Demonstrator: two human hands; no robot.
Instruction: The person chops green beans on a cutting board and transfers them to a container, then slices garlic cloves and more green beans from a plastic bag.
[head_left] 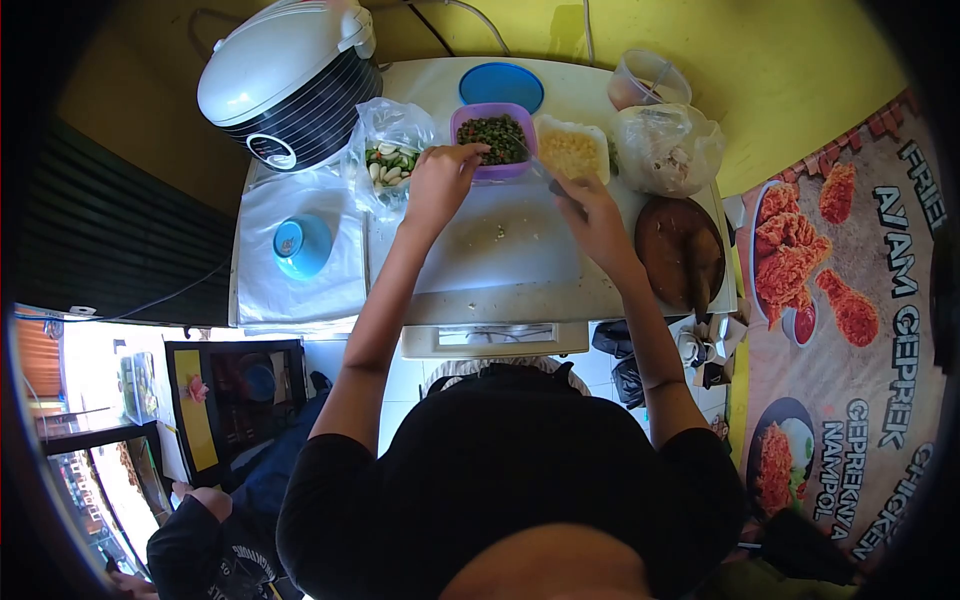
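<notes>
A purple container (pixel 503 173) of chopped green and red pieces stands at the back middle of the table. My left hand (pixel 445 180) is at its left edge, fingers closed together at the chopped pieces; what they hold, if anything, is too small to tell. Closed around the handle of a knife (pixel 537 166), my right hand (pixel 592 212) is in front of a white tub (pixel 600 142) of pale yellow pieces. The blade points toward the purple container. Below both hands lies a pale cutting board (pixel 500 265) with small scraps.
Left are a rice cooker (pixel 290 75), a plastic bag (pixel 392 125) of garlic and chillies, and an upturned blue bowl (pixel 302 247). Right stand a clear bag (pixel 668 150) and a stone mortar (pixel 655 250) with pestle. Another person's dark sleeve (pixel 185 530) shows lower left.
</notes>
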